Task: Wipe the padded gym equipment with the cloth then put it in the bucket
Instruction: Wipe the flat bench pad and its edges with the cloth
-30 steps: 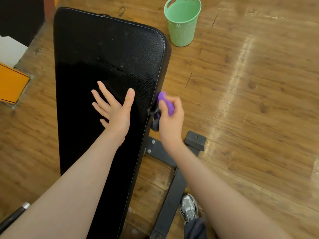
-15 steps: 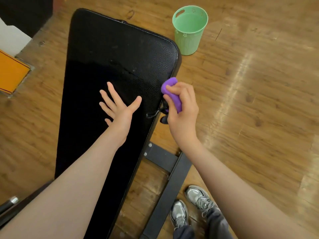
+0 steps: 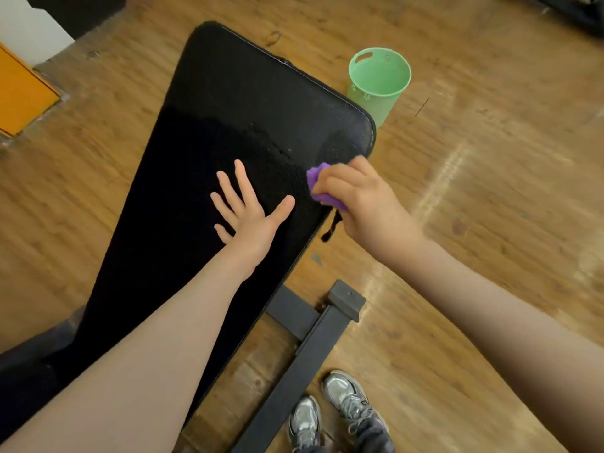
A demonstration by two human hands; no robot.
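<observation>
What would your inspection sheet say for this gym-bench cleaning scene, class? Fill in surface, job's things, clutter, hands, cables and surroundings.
Surface: black padded bench, textured top, on a wooden floor.
Job's things: purple cloth bunched at the bench's right edge; green bucket upright on the floor beyond the bench's far corner, looks empty.
Clutter: nothing seen.
Hands: left hand flat on the pad, fingers spread; right hand grips the cloth.
Cables: nothing seen.
Surroundings: grey metal frame, orange panel, two sneakers.
</observation>
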